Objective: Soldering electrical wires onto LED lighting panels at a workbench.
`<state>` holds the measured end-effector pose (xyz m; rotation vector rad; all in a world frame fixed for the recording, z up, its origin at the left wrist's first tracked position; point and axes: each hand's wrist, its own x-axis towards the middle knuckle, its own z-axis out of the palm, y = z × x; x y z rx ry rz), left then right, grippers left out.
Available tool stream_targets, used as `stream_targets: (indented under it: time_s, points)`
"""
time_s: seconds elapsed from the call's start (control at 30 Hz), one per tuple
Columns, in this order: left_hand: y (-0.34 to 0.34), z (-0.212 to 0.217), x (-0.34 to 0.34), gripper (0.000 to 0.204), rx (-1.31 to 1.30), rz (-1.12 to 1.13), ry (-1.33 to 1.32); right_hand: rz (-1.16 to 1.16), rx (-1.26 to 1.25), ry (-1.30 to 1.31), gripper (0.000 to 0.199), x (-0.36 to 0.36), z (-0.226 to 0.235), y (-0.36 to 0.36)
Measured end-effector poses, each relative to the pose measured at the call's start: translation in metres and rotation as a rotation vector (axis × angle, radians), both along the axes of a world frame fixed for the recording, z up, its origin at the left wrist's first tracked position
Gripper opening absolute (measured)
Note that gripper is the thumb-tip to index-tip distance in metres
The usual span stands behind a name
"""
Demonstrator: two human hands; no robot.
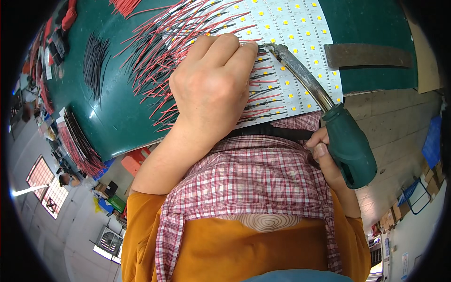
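My left hand [211,77] is closed in a pinch over a white LED board [300,66], its fingertips at a thin wire beside the iron's tip; the pinch itself is mostly hidden. My right hand [322,145] grips a soldering iron [350,145] with a thick green handle and a bent metal shaft. The iron's dark, crusted tip touches or nearly touches the board just right of my left fingertips. Rows of red and black wires [155,61] stick out leftward from the board, and small yellow LEDs dot its surface.
A flat metal strip [369,56] lies on the green table [127,127], overlapping the board's right side. Loose black wires [96,63] lie at left, with a red-and-black wire bundle [80,143] at the table's edge. A black cable [277,131] runs along the near edge.
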<state>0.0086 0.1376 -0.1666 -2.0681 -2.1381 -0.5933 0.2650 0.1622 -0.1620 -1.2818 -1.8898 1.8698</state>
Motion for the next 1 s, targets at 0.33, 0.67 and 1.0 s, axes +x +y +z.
stream_targets:
  time_s: [0.33,0.67,1.0]
  points:
    - [0.004,-0.008,-0.012,0.021,0.022,0.009,-0.069,0.009,-0.002,0.206,0.020,-0.013,-0.010,0.008]
    - [0.002,-0.001,-0.006,0.021,0.011,0.024,-0.039,0.072,0.020,0.059,0.012,-0.008,0.002,0.007]
    - [0.001,-0.001,0.000,0.025,0.024,0.009,-0.011,0.024,0.055,-0.036,0.006,-0.008,0.010,0.002]
